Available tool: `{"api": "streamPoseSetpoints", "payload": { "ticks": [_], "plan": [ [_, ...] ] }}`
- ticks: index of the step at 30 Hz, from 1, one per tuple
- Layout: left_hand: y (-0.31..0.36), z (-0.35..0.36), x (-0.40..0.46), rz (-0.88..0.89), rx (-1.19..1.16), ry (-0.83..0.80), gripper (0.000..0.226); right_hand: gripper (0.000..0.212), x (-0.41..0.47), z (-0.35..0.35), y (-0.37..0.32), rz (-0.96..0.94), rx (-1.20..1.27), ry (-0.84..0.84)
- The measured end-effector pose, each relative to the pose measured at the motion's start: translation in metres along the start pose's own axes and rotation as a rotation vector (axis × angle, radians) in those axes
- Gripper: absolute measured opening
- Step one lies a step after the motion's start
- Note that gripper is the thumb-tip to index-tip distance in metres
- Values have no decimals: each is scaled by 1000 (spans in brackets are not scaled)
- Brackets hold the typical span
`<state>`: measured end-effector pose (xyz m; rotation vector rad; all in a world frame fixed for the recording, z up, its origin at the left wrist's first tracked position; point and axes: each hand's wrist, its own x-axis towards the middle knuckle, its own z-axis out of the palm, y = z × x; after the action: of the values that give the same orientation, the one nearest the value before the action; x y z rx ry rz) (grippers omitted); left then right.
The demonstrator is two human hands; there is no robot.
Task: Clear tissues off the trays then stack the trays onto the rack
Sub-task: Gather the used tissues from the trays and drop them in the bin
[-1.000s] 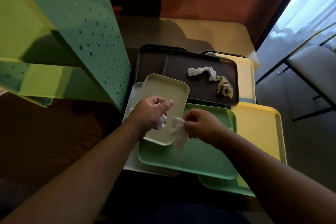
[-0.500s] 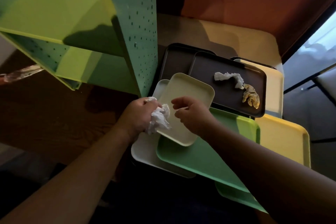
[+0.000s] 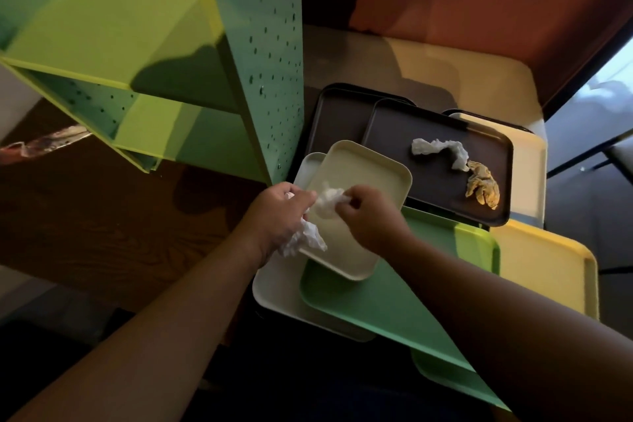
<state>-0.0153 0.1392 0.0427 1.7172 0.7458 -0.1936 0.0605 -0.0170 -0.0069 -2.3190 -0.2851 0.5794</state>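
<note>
My left hand [image 3: 279,216] is closed around crumpled white tissue [image 3: 303,238] that hangs below the palm. My right hand [image 3: 371,216] pinches another white tissue wad [image 3: 327,202] right beside the left hand's fingers, over a small cream tray [image 3: 363,178]. That tray lies on a green tray [image 3: 394,298] and a white tray [image 3: 277,288]. On the dark brown tray [image 3: 431,181] behind lie a white twisted tissue [image 3: 438,149] and a yellow-stained tissue [image 3: 483,187]. The green perforated rack [image 3: 253,44] with yellow-green shelves stands at the left.
More trays overlap on the table: a yellow one [image 3: 548,264] at right, a cream one [image 3: 529,168] behind it, another dark one [image 3: 335,113] at the back and a green one [image 3: 445,377] near me. A wooden surface [image 3: 102,216] lies under the rack. A window is at far right.
My right hand has come in from the tray's right side and now pinches a tissue wad against the left hand's fingers. The left hand keeps its tissue. The view shifted slightly.
</note>
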Motion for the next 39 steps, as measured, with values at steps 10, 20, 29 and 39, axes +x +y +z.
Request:
{"api": "streamPoseSetpoints", "payload": {
  "ticks": [10, 20, 29, 39],
  "plan": [
    [36, 80, 34, 48, 67, -356, 31, 12, -12, -61, 13, 164, 630, -86],
    [69, 148, 69, 151, 86, -306, 23, 53, 35, -147, 134, 436, -394, 152],
    [73, 184, 77, 85, 70, -350, 42, 26, 12, -143, 116, 87, 114, 308],
    [79, 183, 95, 66, -10, -277, 18, 26, 35, -136, 93, 59, 457, 306]
  ]
}}
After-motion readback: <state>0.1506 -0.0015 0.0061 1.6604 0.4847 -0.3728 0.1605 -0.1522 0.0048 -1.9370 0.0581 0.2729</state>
